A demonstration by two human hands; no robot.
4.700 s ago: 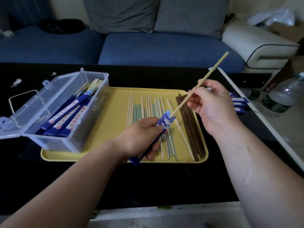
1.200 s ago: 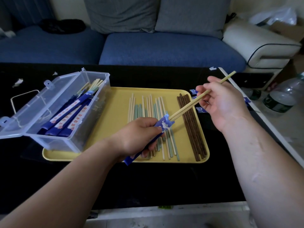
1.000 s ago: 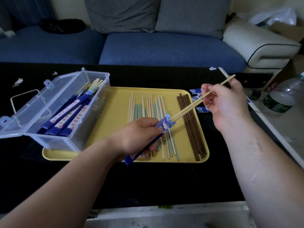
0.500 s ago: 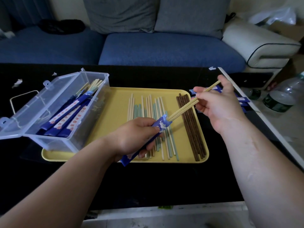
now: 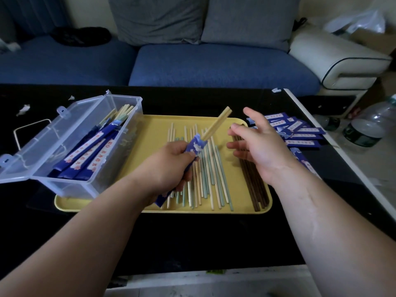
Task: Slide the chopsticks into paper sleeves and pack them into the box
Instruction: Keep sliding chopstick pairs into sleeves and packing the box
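Sleeving looks nearly done: left hand fingers clamped round the paper sleeve over the yellow tray, chopsticks mostly inside, tops sticking out; right hand just beside at 3 o'clock, fingers spread, holding nothing. Next move likely means carrying the packet to the box at 9 o'clock and laying it alongside those inside. Long axis runs 7 to 1 o'clock, exposed ends pointing 1, tilted up.

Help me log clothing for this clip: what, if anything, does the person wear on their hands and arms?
Nothing shows. The left hand and right hand are bare, without visible gloves, rings or a watch. The left forearm and right forearm are uncovered to the picture's edge, no sleeves in view. A faint long mark runs along the right forearm.
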